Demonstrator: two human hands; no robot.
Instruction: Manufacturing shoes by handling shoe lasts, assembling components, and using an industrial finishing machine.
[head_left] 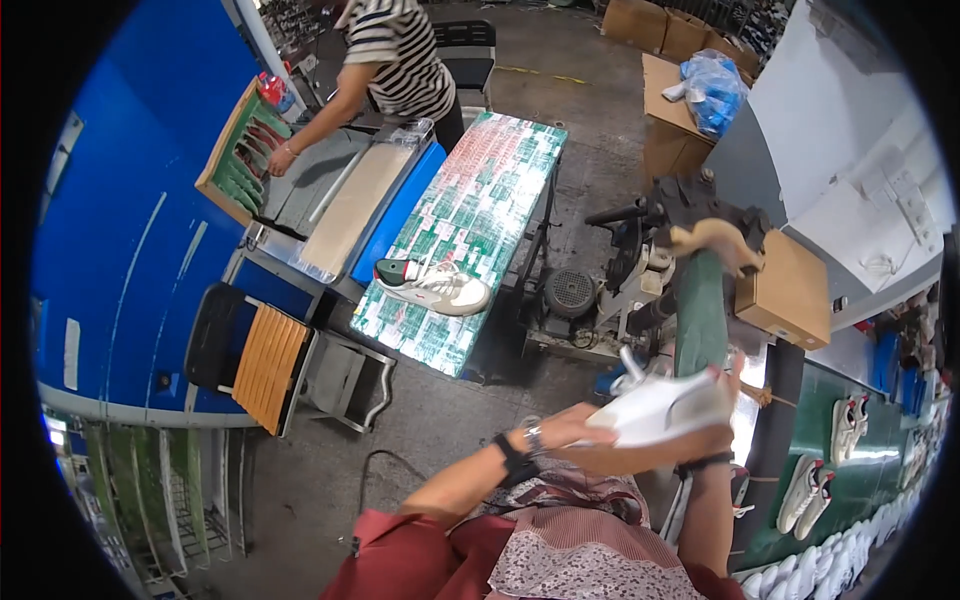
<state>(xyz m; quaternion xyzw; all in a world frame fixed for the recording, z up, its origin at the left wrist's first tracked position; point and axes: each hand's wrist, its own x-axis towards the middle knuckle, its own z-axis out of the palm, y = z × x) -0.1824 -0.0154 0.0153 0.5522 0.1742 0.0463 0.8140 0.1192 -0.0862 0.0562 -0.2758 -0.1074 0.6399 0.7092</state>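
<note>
A white sneaker [665,408] is held in front of my body, its toe to the left and somewhat blurred. My left hand [570,428] grips it at the toe end, thumb along the upper. At the heel end my right hand [738,372] holds the same shoe, mostly hidden behind it. Just beyond the shoe stands a machine [705,235] with a green-covered upright post [703,315] and a tan curved piece on top. Another sneaker [435,287], white and grey with white laces, lies on the green and white patterned table [505,165] ahead to the left.
A co-worker [400,60] in a striped shirt reaches toward a green rack [240,160] beside a conveyor [355,205]. A folding chair [265,360] stands at left. Finished-looking sneakers [805,495] rest on a green surface at right, near a cardboard box [785,290].
</note>
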